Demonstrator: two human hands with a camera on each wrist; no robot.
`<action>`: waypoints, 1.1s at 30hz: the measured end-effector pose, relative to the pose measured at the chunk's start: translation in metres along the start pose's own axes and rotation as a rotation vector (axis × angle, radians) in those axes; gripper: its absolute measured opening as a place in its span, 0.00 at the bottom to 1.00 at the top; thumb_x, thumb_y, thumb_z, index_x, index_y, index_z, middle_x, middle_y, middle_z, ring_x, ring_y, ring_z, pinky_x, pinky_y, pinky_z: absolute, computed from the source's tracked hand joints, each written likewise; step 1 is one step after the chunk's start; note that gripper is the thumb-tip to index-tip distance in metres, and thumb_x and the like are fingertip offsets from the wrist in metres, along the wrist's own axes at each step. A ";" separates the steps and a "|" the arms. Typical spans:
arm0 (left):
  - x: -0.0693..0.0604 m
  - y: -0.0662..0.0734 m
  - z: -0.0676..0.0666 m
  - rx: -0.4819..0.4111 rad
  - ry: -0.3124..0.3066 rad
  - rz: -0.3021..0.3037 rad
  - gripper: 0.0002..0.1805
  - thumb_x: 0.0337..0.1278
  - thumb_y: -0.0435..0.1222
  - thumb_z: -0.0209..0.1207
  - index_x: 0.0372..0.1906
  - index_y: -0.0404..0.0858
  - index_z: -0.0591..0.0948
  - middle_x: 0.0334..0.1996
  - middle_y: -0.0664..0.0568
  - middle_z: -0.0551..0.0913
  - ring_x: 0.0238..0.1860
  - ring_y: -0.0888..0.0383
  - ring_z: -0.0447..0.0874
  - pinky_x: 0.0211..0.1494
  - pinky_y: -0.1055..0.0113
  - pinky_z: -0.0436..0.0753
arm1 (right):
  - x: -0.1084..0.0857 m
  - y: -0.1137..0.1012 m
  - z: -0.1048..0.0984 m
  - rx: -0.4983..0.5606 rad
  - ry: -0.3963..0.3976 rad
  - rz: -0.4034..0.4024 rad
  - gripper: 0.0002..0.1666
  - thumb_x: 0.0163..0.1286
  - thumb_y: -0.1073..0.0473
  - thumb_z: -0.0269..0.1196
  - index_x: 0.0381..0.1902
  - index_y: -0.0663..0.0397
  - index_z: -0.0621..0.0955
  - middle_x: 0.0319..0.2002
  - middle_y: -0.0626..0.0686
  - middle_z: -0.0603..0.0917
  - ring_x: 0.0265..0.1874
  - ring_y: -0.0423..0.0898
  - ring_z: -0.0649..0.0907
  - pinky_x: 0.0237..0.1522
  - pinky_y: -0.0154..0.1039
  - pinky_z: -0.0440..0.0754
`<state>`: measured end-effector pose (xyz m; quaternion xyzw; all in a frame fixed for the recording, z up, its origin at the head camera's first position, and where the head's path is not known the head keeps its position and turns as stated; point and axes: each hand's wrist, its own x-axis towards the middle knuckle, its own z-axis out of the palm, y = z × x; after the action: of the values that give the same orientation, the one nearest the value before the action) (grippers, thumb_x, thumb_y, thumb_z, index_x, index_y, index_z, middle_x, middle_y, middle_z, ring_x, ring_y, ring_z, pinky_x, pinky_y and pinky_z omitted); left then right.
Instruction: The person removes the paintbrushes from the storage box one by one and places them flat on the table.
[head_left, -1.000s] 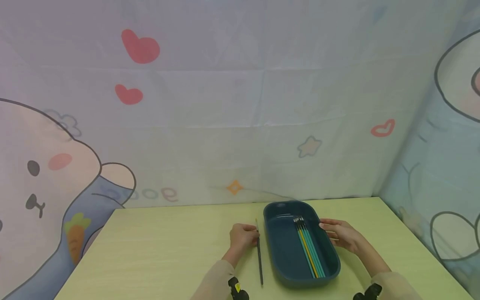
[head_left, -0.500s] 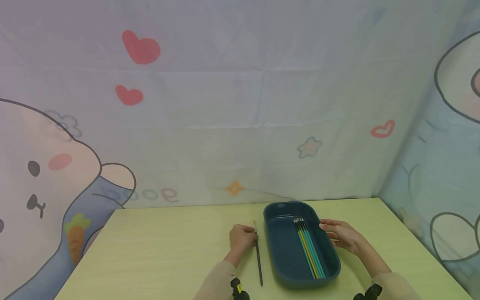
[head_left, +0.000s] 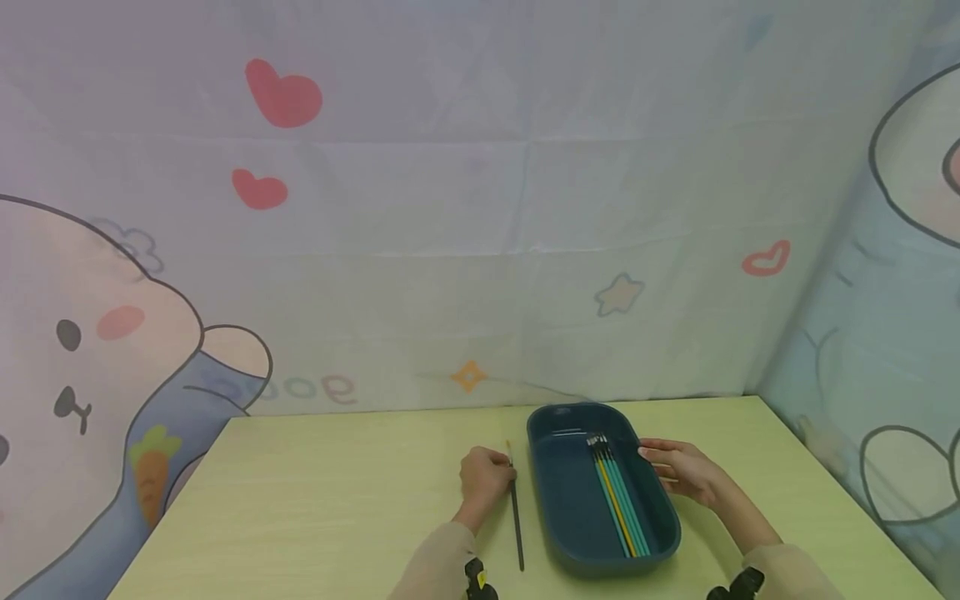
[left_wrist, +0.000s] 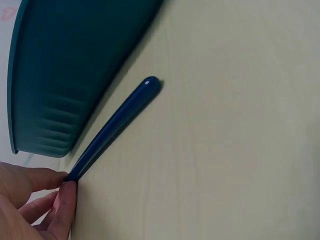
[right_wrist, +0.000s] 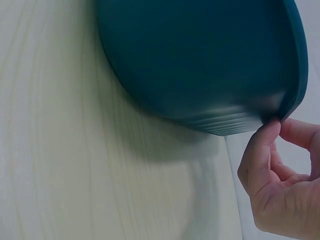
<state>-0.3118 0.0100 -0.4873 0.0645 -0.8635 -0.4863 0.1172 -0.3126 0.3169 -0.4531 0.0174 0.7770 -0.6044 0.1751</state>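
The left hand (head_left: pixel 486 482) is pinching a slender paintbrush (left_wrist: pixel 117 125), whose glossy, dark blue handle is tapering from a rounded end and lying on the table (head_left: pixel 337 483) beside the tray (head_left: pixel 562 517); the right hand (head_left: pixel 686 473) is pinching that smooth, deep-blue tray's rim. Inside, turquoise and yellow brushes (head_left: pixel 622 500) are lying side by side. Ribs are marking the tray's wall; pale, grained tabletop is spreading around; creased, printed cloth (head_left: pixel 420 200) is hanging behind.

Pale yellow table (head_left: pixel 337 475), cartoon-printed cloth backdrop (head_left: pixel 450 200), printed red hearts (head_left: pixel 288 102)
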 end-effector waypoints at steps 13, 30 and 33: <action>-0.001 0.000 -0.003 0.010 -0.007 0.062 0.08 0.35 0.25 0.66 0.28 0.31 0.88 0.25 0.44 0.88 0.24 0.53 0.86 0.26 0.64 0.85 | -0.001 -0.002 0.001 0.004 0.002 0.000 0.38 0.71 0.50 0.57 0.69 0.70 0.62 0.49 0.48 0.80 0.39 0.38 0.80 0.36 0.31 0.83; -0.006 0.000 -0.008 -0.003 -0.036 0.031 0.09 0.35 0.26 0.67 0.10 0.35 0.80 0.11 0.53 0.79 0.13 0.66 0.62 0.17 0.76 0.61 | 0.000 0.001 -0.001 0.000 0.006 0.001 0.39 0.71 0.49 0.58 0.69 0.69 0.62 0.52 0.51 0.80 0.39 0.38 0.81 0.37 0.31 0.83; -0.007 0.000 -0.010 0.003 -0.040 0.030 0.02 0.37 0.27 0.68 0.20 0.31 0.86 0.19 0.46 0.86 0.15 0.66 0.68 0.18 0.75 0.68 | 0.000 0.001 -0.001 -0.001 0.007 0.000 0.39 0.71 0.49 0.58 0.69 0.69 0.62 0.53 0.51 0.80 0.40 0.38 0.81 0.38 0.32 0.84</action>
<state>-0.3022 0.0039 -0.4833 0.0421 -0.8672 -0.4844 0.1073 -0.3122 0.3179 -0.4535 0.0194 0.7780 -0.6038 0.1724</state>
